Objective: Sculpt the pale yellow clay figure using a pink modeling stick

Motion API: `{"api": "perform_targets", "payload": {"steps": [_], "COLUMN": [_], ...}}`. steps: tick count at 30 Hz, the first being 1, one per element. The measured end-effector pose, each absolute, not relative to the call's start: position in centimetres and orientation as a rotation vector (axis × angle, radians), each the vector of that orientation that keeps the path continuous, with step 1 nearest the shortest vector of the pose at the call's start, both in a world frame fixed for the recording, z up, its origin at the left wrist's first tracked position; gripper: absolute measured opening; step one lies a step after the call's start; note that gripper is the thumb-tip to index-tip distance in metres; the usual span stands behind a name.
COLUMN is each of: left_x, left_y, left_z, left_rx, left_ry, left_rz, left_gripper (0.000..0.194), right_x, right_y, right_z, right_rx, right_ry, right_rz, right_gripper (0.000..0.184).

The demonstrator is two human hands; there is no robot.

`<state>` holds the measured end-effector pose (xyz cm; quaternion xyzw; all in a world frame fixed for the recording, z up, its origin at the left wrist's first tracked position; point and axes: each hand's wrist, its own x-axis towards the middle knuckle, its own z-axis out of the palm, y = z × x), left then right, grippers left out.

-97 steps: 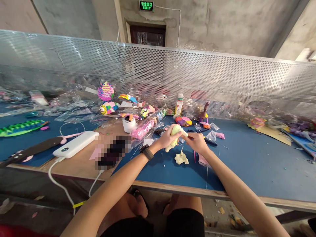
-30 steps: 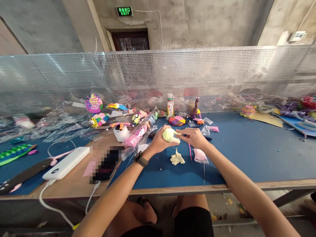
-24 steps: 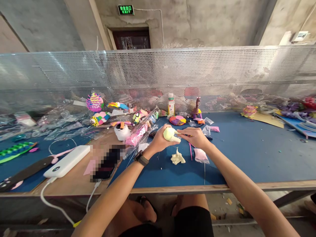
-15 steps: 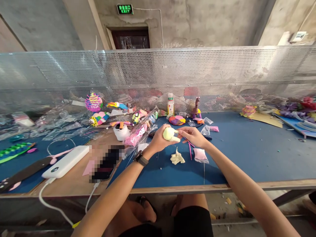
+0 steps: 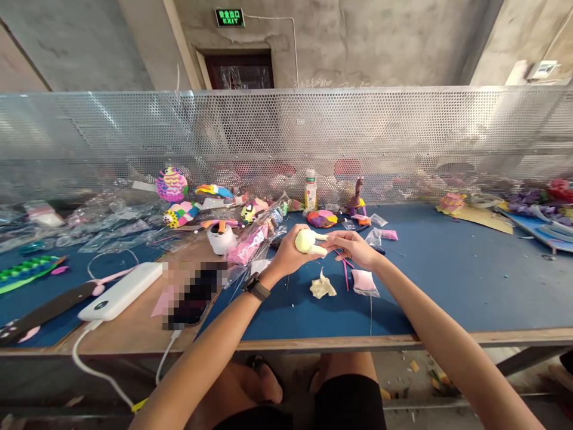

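My left hand (image 5: 287, 254) is wrapped round a pale yellow clay figure (image 5: 305, 240), a rounded lump with two finger-like prongs pointing right. At the tip of the upper prong, the fingers of my right hand (image 5: 353, 248) are pinched together on the clay. Below both hands, a loose, torn-looking piece of cream clay (image 5: 323, 286) lies on the blue table top. Beside it are a small packet of pale pink clay (image 5: 364, 280) and thin pink sticks (image 5: 345, 272).
A white power bank (image 5: 120, 292) and a phone (image 5: 197, 295) lie to the left, with cables over the edge. Colourful clay models (image 5: 181, 214), plastic bags and a bottle (image 5: 310, 191) line the back before a perforated metal screen (image 5: 358, 137). A blue board (image 5: 537, 224) sits far right.
Both hands stay nearly in place on the clay figure. The right fingers have shifted slightly at the upper prong's tip. The whole view has moved a little.
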<state>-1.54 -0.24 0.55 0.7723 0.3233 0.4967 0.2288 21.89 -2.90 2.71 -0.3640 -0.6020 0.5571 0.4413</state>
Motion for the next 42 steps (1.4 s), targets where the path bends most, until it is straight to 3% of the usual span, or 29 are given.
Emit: {"api": "perform_targets", "payload": {"steps": [5,11,23,34,42], "left_x": [-1.2,-1.0,-0.9,-1.3,-1.4], "left_y": [-0.4,-0.8,-0.9,-0.6,-0.2], "left_z": [0.5,0.9,0.8,0.3,-0.2], "left_rx": [1.981,1.882,1.866,2.266,2.359], "left_ry": [0.811,0.717,0.701,0.615,0.456], "left_rz": [1.361,1.272,1.242,1.553,1.641], "left_gripper": [0.069,0.073,0.072,0.058,0.06], "right_x": [21.9,21.4,21.0,20.7,20.8], "right_y": [-2.8,-3.3,-3.7,-3.4,-3.9], "right_z": [2.4,2.1,2.3,1.9,2.1], "right_rx": [-0.886,-0.893,-0.874,-0.853,-0.843], "right_ry": [-1.616,-1.609,-1.631,-1.662,-1.79], "right_rz": [1.107,0.829,0.86,0.882,0.483], "right_gripper": [0.05,0.042,0.038,0.049,0.04]}}
